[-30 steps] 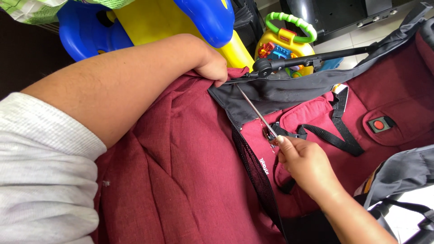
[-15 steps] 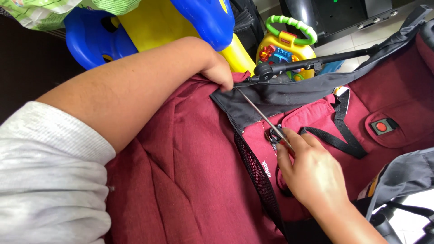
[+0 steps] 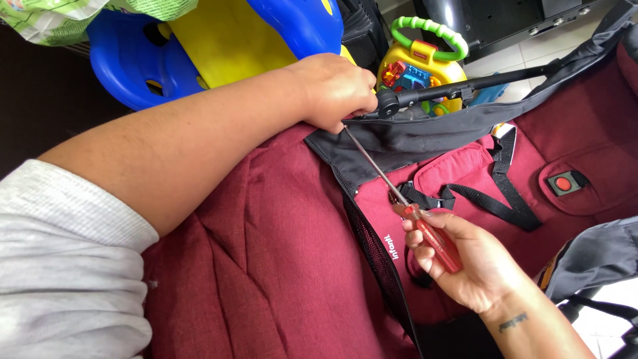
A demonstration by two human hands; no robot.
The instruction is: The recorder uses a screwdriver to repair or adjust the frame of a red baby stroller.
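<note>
On woven maroon fabric (image 3: pixel 266 266) | right hand (image 3: pixel 475 266) grips red-handled screwdriver (image 3: pixel 399 203) | left hand (image 3: pixel 335 90) pinches black bar (image 3: pixel 465 86)

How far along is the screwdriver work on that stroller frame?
Done: nothing visibly detached. In hand: right hand grips the red-handled screwdriver, tip at the black metal frame bar, left hand steadying the joint. Left: the dark red fabric seat remains attached.

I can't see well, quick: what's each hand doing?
Left hand: closed on the black bar.
Right hand: closed on the red screwdriver.
</note>
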